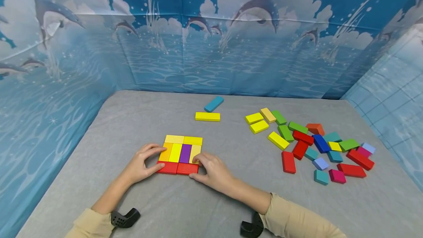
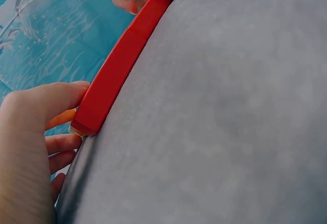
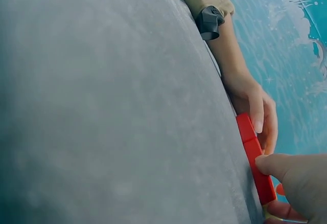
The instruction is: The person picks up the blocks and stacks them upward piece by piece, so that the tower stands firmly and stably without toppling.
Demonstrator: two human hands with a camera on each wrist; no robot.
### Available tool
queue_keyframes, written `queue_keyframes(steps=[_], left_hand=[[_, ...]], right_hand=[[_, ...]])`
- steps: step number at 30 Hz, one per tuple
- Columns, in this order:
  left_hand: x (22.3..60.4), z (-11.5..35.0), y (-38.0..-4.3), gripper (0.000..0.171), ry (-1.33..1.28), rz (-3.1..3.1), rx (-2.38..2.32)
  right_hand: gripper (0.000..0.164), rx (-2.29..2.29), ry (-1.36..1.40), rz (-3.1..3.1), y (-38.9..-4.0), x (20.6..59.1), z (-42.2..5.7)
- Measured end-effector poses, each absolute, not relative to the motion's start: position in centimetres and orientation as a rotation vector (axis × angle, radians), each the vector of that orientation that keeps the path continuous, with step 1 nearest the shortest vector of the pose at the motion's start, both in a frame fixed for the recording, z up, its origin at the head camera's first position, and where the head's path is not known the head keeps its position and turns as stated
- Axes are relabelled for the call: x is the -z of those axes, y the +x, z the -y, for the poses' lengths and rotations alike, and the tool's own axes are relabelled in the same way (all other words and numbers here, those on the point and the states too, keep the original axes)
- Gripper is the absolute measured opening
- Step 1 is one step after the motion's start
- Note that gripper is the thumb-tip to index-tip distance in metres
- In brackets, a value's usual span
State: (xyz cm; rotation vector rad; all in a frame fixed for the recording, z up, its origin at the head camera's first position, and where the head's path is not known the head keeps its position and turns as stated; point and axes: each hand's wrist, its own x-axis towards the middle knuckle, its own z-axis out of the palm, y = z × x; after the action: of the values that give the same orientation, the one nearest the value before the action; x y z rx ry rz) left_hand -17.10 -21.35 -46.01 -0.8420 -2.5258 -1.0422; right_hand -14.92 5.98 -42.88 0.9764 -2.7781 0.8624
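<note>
A flat, close-packed rectangle of blocks lies before me. Two yellow blocks (image 1: 193, 140) form its back row. Orange (image 1: 166, 152), bright yellow (image 1: 176, 152), purple (image 1: 185, 153) and pale yellow (image 1: 195, 152) blocks stand side by side in the middle. Along the front run a left red block (image 1: 167, 168) and a right red block (image 1: 187, 169). My left hand (image 1: 142, 164) touches the left side, index finger by the orange block, thumb at the left red block. My right hand (image 1: 214, 172) holds the right red block's outer end, its thumb (image 3: 271, 164) against the front face.
Behind the rectangle lie a long yellow block (image 1: 207, 116) and a blue block (image 1: 214, 104). Many loose blocks, among them a red block (image 1: 289, 162) and a green block (image 1: 285, 133), spread over the right of the grey table (image 1: 231, 208). A dolphin-print curtain (image 1: 198, 58) surrounds it.
</note>
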Motion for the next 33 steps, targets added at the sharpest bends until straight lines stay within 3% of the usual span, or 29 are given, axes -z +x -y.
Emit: queue_keyframes(steps=[10,16,22,33], left_hand=[[46.0,21.4,-17.1,0.044,-0.842,2.543,1.038],[45.9,21.4,-17.0,0.045,-0.845,2.528,1.041],[45.9,21.4,-17.1,0.045,-0.839,2.530,1.031],[45.7,21.3,-17.1,0.044,-0.843,2.537,1.035]], right_hand=[[0.033,-1.025,0.971,2.770,-16.1,41.8,-7.0],[0.037,-1.125,0.657,2.668,-19.9,40.0,-12.4],[0.041,-1.061,0.313,2.642,-23.2,40.6,-18.8],[0.052,-0.894,0.091,2.707,-24.4,42.5,-22.7]])
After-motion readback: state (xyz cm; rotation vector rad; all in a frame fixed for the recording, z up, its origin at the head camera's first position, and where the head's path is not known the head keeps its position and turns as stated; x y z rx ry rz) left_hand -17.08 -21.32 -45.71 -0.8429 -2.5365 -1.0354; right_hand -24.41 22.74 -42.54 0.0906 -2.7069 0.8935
